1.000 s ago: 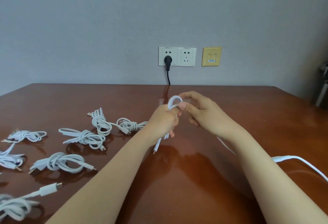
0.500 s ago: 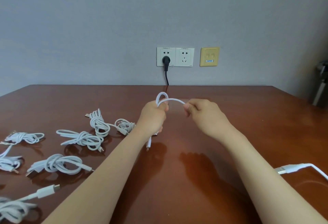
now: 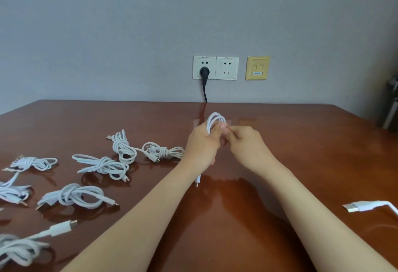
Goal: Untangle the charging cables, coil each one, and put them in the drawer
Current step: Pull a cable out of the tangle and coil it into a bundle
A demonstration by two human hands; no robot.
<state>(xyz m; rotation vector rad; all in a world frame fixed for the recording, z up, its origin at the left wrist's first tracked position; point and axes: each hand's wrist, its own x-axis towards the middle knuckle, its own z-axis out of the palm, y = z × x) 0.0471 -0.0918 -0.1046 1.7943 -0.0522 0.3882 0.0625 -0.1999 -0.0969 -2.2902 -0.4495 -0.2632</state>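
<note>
Head view, glossy brown table, grey wall

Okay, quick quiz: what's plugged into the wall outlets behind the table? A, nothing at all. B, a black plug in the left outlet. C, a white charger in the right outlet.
B: a black plug with a black cord sits in the left outlet, while the right outlet is empty.

Both hands pinch a looped cable (seemingly doubled).
</note>
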